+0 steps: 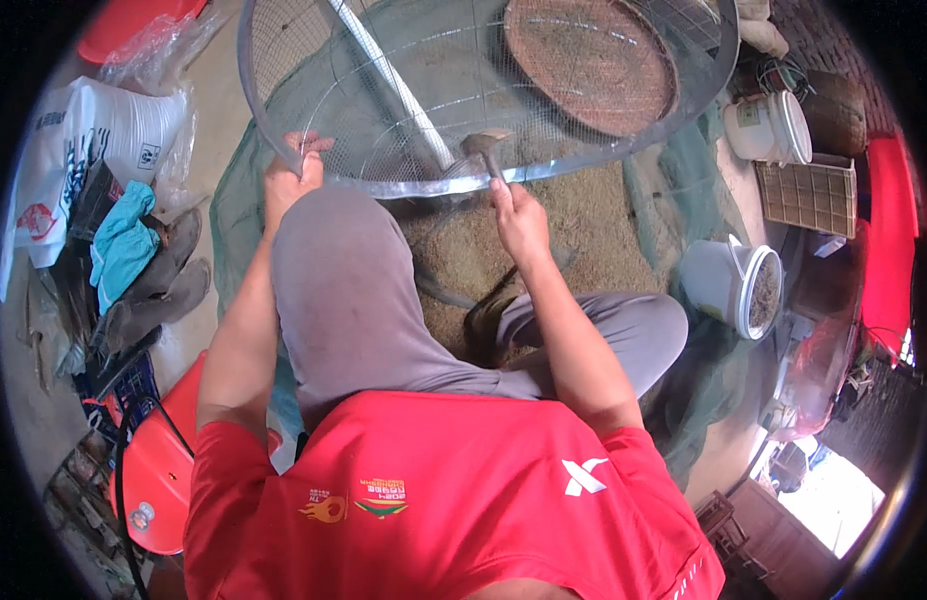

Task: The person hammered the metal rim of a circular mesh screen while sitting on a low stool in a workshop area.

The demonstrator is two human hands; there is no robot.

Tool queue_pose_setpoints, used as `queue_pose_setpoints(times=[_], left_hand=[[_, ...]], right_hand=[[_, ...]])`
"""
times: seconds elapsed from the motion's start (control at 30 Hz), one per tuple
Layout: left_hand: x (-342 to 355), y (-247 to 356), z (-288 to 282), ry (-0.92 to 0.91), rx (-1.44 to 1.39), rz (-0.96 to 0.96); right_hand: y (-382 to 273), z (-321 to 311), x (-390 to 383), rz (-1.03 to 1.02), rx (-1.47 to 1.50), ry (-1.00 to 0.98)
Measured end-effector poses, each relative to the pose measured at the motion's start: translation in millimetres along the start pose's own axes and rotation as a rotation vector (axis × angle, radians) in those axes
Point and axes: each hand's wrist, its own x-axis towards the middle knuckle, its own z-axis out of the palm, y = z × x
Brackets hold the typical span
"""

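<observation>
A large round wire-mesh frame [383, 186] with a grey rim is tipped up in front of my knees. My left hand [295, 178] is closed around the left part of its rim, fingers reaching over to the mesh side. At the lower edge of the rim, my right hand [521, 222] grips the handle of a small hammer [486, 141]; its head is up against the mesh, though contact is unclear. A white pole [388, 75] runs down to the rim near the hammer. Behind the mesh lies a round woven tray [593, 125].
Green netting [673, 220] with loose brown grain-like material [593, 215] spreads beneath me. On the right stand a white bucket [718, 280] and another white bucket [763, 130]. White sacks [133, 130], dark shoes [153, 300] and a red plastic stool [163, 480] are on the left.
</observation>
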Motion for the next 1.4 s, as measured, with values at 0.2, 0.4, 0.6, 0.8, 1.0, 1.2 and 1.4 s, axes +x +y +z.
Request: queue_pose_setpoints(times=[0.2,0.4,0.6,0.8,1.0,1.2,1.4], left_hand=[[-5.6,-23.3,-9.1,0.050,-0.109,0.027],[-3.9,-6.6,-7.1,0.036,-0.051,-0.007],[-9.7,-15.0,-14.1,0.041,-0.048,-0.188],[-5.2,4.7,-15.8,0.093,0.024,-0.009],[-3.9,7.7,-24.8,0.124,0.046,0.052],[0.6,15.3,-21.7,0.049,0.057,-0.056],[-8.7,3.9,-36.1,0.063,0.100,0.036]], right_hand=[[-19.5,-16.3,-20.0,-0.258,0.378,0.191],[36.8,33.0,-14.1,-0.012,-0.183,0.009],[42.0,33.8,-12.2,0.002,-0.061,-0.038],[16.6,7.4,-17.8,-0.054,0.220,0.098],[-20.5,-19.0,-16.3,-0.322,0.378,0.276],[32.4,20.1,-3.2,0.090,-0.072,0.000],[-10.1,-8.5,-11.4,-0.064,0.369,0.094]])
